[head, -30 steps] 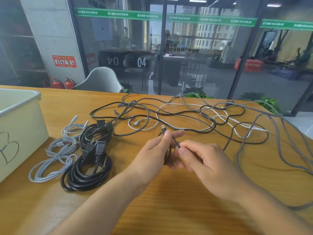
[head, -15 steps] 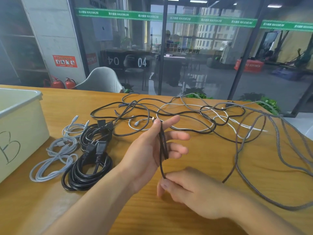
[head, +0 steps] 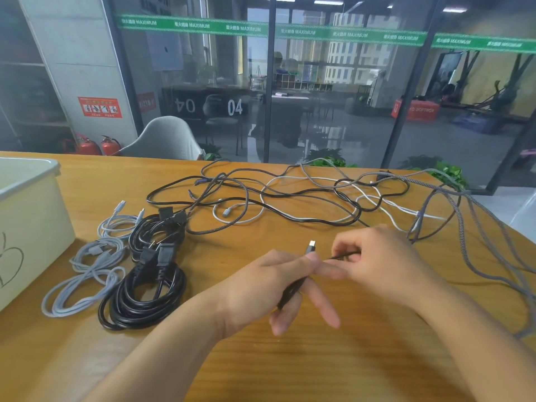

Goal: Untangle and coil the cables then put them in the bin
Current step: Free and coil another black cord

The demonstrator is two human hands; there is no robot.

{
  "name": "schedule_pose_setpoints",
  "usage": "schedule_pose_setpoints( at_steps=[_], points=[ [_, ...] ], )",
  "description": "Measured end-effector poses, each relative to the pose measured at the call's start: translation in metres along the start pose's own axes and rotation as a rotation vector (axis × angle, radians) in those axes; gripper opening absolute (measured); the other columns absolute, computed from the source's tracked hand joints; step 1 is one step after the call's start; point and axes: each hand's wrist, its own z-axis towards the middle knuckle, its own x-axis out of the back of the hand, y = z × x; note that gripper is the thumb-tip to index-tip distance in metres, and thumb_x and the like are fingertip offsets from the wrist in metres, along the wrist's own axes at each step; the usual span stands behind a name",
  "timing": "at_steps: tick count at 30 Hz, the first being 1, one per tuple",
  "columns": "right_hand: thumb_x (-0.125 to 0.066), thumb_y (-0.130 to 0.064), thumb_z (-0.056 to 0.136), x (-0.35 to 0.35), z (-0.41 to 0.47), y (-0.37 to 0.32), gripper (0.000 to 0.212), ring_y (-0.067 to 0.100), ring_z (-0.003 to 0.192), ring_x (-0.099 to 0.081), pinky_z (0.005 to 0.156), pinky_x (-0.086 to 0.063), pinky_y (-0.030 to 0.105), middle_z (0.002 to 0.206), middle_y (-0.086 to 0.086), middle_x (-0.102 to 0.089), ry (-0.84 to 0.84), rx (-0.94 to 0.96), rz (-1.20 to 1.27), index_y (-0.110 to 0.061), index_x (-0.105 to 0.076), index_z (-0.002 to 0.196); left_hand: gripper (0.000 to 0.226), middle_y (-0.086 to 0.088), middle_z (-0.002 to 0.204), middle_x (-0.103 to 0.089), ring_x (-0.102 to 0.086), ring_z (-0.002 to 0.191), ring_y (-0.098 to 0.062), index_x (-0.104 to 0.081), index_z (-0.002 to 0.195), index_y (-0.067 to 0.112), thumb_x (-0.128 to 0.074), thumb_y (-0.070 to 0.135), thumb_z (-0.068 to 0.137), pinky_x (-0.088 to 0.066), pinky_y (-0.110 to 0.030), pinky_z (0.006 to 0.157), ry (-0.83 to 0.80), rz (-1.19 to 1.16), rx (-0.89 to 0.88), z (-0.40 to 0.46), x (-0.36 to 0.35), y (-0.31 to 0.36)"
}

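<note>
My left hand (head: pixel 272 285) holds a thin black cable (head: pixel 291 293) looped across its palm, thumb pinning it, the silver plug end (head: pixel 311 246) sticking up above the fingers. My right hand (head: pixel 380 259) pinches the same cable just right of the left hand. Behind both hands a tangle of black, white and grey braided cables (head: pixel 304 198) spreads over the wooden table (head: pixel 290 367). Coiled black power cables (head: pixel 145 297) and coiled grey cables (head: pixel 87 274) lie at the left. The cream bin (head: pixel 29 221) stands at the far left edge.
A long grey braided cable (head: pixel 475 250) runs down the table's right side toward the edge. A glass wall and a grey chair (head: pixel 165 140) stand beyond the far table edge.
My right hand rose from below the left hand to its right side, carrying the cable round. My left hand lowered and turned, the loop now lying across its fingers.
</note>
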Motion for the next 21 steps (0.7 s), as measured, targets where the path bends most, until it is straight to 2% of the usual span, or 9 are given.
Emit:
schedule_pose_setpoints(
  at_steps=[3, 5, 7, 11, 14, 16, 18, 19, 21],
  points=[
    [-0.059, -0.089, 0.066, 0.003, -0.003, -0.005, 0.063, 0.003, 0.056, -0.053, 0.052, -0.041, 0.024, 0.05, -0.015, -0.054, 0.267, 0.052, -0.106, -0.027, -0.064, 0.063, 0.048, -0.013, 0.097, -0.079, -0.041, 0.038, -0.013, -0.065, 0.134, 0.017, -0.031, 0.043, 0.112, -0.036, -0.032, 0.053, -0.004, 0.073, 0.032, 0.0, -0.002, 0.002],
    [-0.054, -0.089, 0.07, 0.005, -0.005, -0.01, 0.064, 0.001, 0.052, -0.046, 0.048, -0.03, 0.018, 0.047, -0.019, -0.045, 0.388, 0.114, -0.106, -0.027, -0.061, 0.058, 0.046, -0.011, 0.096, -0.08, -0.042, 0.039, -0.013, -0.063, 0.135, 0.019, -0.031, 0.042, 0.112, -0.038, -0.03, 0.052, 0.008, 0.103, 0.037, 0.0, -0.003, 0.004],
    [-0.056, -0.079, 0.075, 0.004, -0.008, -0.015, 0.055, -0.004, 0.051, -0.044, 0.047, -0.03, 0.019, 0.048, -0.02, -0.044, 0.418, 0.141, -0.062, -0.028, -0.06, 0.059, 0.045, -0.008, 0.095, -0.08, -0.042, 0.04, -0.015, -0.062, 0.136, 0.02, -0.03, 0.041, 0.112, -0.039, -0.028, 0.052, 0.025, 0.132, 0.037, -0.001, -0.003, 0.004],
    [-0.067, -0.056, 0.088, -0.004, -0.015, -0.028, 0.04, 0.005, 0.054, -0.051, 0.047, -0.032, 0.025, 0.05, -0.02, -0.05, 0.376, 0.121, 0.13, -0.028, -0.061, 0.061, 0.044, -0.005, 0.095, -0.08, -0.042, 0.04, -0.015, -0.064, 0.134, 0.023, -0.03, 0.04, 0.113, -0.045, -0.023, 0.058, 0.114, 0.202, 0.017, 0.001, 0.0, 0.001],
    [-0.06, -0.043, 0.099, -0.007, -0.018, -0.037, 0.037, 0.01, 0.047, -0.041, 0.048, -0.029, 0.023, 0.046, -0.011, -0.044, 0.276, 0.087, 0.351, -0.025, -0.071, 0.069, 0.043, 0.002, 0.089, -0.08, -0.04, 0.038, -0.015, -0.067, 0.13, 0.024, -0.03, 0.039, 0.113, -0.046, -0.029, 0.062, 0.229, 0.238, -0.024, 0.005, 0.002, -0.004],
    [-0.056, -0.036, 0.104, -0.007, -0.019, -0.041, 0.032, 0.007, 0.05, -0.039, 0.051, -0.035, 0.029, 0.052, -0.01, -0.045, 0.151, 0.047, 0.509, -0.026, -0.076, 0.081, 0.042, 0.01, 0.082, -0.078, -0.041, 0.04, -0.016, -0.067, 0.127, 0.025, -0.031, 0.041, 0.112, -0.047, -0.031, 0.062, 0.295, 0.267, -0.022, 0.006, 0.004, -0.006],
    [-0.053, -0.029, 0.106, -0.007, -0.019, -0.042, 0.03, 0.009, 0.053, -0.044, 0.054, -0.043, 0.037, 0.058, -0.009, -0.047, 0.063, 0.004, 0.657, -0.021, -0.076, 0.088, 0.041, 0.014, 0.084, -0.078, -0.044, 0.042, -0.015, -0.066, 0.128, 0.028, -0.031, 0.043, 0.111, -0.047, -0.031, 0.061, 0.311, 0.293, -0.02, 0.006, 0.006, -0.006],
    [-0.053, -0.027, 0.106, -0.007, -0.019, -0.042, 0.03, 0.008, 0.053, -0.045, 0.055, -0.045, 0.037, 0.059, -0.009, -0.046, 0.045, -0.019, 0.711, -0.018, -0.076, 0.09, 0.042, 0.017, 0.081, -0.077, -0.044, 0.043, -0.014, -0.066, 0.129, 0.029, -0.031, 0.044, 0.111, -0.047, -0.03, 0.061, 0.302, 0.305, -0.017, 0.006, 0.006, -0.006],
    [-0.052, -0.025, 0.107, -0.006, -0.018, -0.043, 0.03, 0.007, 0.052, -0.045, 0.055, -0.047, 0.037, 0.059, -0.008, -0.047, 0.041, -0.033, 0.749, -0.016, -0.076, 0.091, 0.044, 0.023, 0.065, -0.07, -0.045, 0.046, -0.015, -0.066, 0.13, 0.026, -0.03, 0.044, 0.111, -0.047, -0.028, 0.063, 0.277, 0.326, -0.003, 0.005, 0.005, -0.004]
  ],
)
